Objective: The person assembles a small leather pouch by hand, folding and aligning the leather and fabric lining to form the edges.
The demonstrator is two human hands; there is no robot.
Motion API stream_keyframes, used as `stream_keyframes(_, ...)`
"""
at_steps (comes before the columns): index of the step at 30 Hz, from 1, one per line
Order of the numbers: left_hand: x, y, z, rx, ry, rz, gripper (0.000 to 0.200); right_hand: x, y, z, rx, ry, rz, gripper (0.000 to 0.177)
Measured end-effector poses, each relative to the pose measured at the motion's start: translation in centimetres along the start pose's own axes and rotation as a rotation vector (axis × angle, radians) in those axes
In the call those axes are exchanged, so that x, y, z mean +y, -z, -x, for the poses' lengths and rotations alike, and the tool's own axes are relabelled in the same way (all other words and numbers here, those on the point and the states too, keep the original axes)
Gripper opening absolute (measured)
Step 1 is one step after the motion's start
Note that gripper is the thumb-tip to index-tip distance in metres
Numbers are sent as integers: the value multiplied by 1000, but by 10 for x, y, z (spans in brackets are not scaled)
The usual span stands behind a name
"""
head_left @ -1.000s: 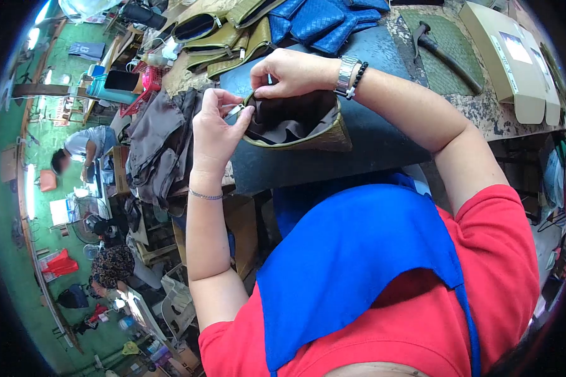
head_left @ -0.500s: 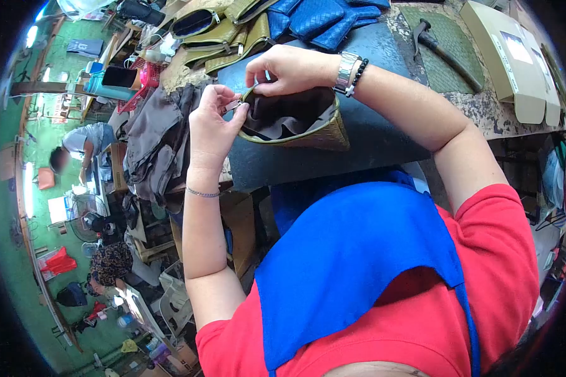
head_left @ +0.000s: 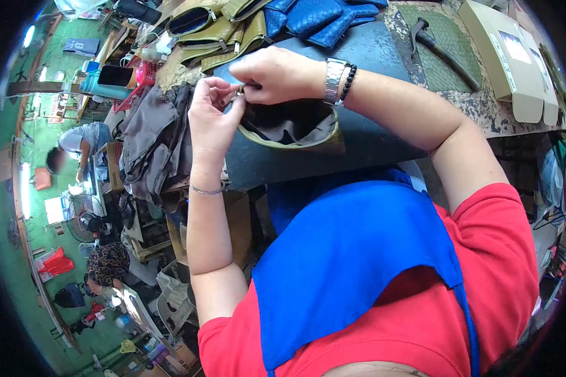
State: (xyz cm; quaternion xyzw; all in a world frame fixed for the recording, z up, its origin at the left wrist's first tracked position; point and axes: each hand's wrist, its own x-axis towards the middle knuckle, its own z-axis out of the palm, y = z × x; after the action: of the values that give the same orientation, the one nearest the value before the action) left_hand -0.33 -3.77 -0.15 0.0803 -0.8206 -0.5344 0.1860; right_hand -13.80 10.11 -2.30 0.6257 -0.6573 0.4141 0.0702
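Though worn, tabletop in cluttered room

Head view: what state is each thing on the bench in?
Held pouch: mouth open, rim between left hand and right hand.
Olive pouches: piled, some mouths open.
Blue pouches: heaped.
Hammer: lying on green mat.
Cardboard box: end flaps folded out.
Brown cloths: crumpled.
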Motion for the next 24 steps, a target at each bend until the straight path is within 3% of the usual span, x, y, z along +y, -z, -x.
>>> stream_keyframes(1,-4,5,-2,-66,71,71,48,-2,0,-3,13,-96,-54,18)
stream_keyframes(4,5,-12,17,34,-9,178,75,12,1,-11,199,-378,-22,24)
stream_keyframes(5,6,-13,26,-7,-9,110,92,23,6,-11,240,-441,22,31)
stream_keyframes(6,6,-13,36,23,13,40,93,28,16,-5,253,-424,53,32)
stream_keyframes(9,8,-20,59,-17,132,207,92,13,35,13,187,-453,63,39)
stream_keyframes(12,-1,-19,68,46,97,123,74,-28,54,28,91,-437,42,44)
stream_keyframes(17,7,-7,68,-19,200,328,59,-58,77,41,-7,-358,177,41)
stream_keyframes(20,2,-6,63,-60,240,424,58,-67,68,30,58,-143,293,36)
stream_keyframes(24,6,-6,59,-59,269,440,55,-48,29,21,-58,-41,145,26)
